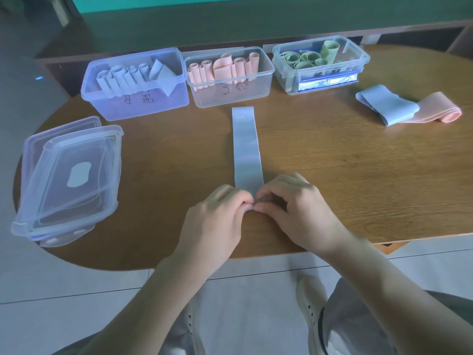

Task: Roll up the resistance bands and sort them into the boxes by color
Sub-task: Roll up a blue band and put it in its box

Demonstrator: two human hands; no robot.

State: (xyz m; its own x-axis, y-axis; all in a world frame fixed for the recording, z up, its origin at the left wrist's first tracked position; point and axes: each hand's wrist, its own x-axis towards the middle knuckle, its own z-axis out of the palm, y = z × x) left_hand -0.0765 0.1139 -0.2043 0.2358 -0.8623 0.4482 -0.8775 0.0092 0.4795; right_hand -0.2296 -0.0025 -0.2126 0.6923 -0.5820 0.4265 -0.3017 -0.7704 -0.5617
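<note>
While rolled bands already filled the blue box (133, 98), pink box (230, 88) and green box (320, 70), the left hand (217, 213) and right hand (294, 206) pinched the near end of a flat blue band (247, 149) at mid-table, starting its roll; one blue loop (386, 103) and one pink loop (440, 108) lay unrolled.

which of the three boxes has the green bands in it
The rightmost clear box, nearest the loose bands; its rolls are green. The middle box holds pink rolls, the left box blue ones.
</note>
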